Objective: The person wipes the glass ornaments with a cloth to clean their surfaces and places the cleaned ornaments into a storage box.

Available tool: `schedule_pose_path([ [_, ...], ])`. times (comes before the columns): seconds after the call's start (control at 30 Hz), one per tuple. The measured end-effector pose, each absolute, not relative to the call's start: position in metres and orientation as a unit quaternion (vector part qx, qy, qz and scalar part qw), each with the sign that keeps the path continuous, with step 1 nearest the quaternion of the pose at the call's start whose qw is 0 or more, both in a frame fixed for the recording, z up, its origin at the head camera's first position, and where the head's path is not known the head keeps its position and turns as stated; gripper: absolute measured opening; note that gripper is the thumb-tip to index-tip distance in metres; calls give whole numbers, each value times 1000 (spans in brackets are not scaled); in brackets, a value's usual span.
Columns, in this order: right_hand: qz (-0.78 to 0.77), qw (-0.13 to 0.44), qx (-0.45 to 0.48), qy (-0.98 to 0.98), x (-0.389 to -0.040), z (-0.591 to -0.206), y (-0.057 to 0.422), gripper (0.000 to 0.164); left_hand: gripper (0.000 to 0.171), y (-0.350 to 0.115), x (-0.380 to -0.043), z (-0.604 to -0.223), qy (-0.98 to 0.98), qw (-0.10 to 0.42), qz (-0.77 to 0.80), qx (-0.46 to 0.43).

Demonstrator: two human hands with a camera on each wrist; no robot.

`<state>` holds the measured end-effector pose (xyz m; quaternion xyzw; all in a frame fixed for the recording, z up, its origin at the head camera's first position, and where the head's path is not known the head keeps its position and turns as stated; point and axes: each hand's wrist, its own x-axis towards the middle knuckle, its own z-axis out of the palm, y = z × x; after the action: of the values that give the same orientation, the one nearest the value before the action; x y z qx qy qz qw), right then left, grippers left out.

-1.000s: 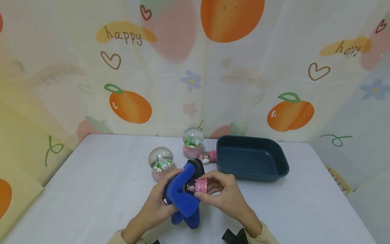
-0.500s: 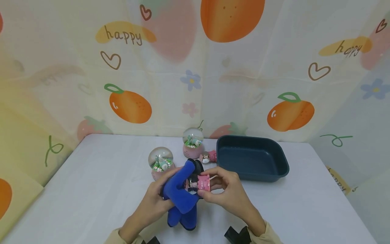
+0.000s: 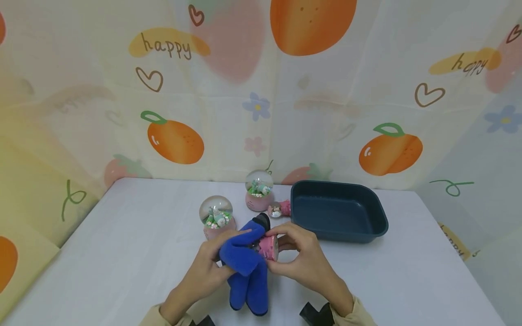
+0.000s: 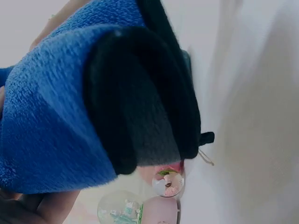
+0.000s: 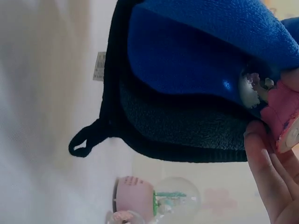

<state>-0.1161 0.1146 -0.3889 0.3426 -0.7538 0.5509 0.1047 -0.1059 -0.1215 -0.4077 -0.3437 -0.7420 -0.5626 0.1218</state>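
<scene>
Seen from the head camera, the person's left hand (image 3: pixel 210 260) grips a blue cloth (image 3: pixel 244 260), while the right hand (image 3: pixel 302 251) pinches the pink base of a small globe (image 3: pixel 269 247) at the cloth's right side, its dome mostly hidden in the fold. Just beyond the cloth stands one snow globe (image 3: pixel 217 217), a second snow globe (image 3: pixel 259 192) stands farther behind it, and a little pink figure globe (image 3: pixel 279 209) lies on its side beyond it; the dark tray (image 3: pixel 381 219) sits beyond it to the right. The left wrist view brings up the cloth's thick black edging (image 4: pixel 187 112), which the head view barely gives. Only the right wrist view shows the cloth's white label (image 5: pixel 99 66), and there the pinched globe's clear dome sits against the blue fabric.
</scene>
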Motion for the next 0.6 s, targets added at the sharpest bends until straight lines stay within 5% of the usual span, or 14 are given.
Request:
schedule_pose_path([
  [0.23, 553, 111, 329, -758, -117, -390, 118, 55, 44, -119, -107, -410, -733, 168, -567, -338],
  [0.47, 616, 51, 292, -730, -116, -386, 118, 61, 55, -118, -105, -412, -734, 96, -586, -329],
  [0.6, 635, 2, 265, -726, -115, -385, 116, 60, 59, -117, -105, -414, -740, 103, -578, -328],
])
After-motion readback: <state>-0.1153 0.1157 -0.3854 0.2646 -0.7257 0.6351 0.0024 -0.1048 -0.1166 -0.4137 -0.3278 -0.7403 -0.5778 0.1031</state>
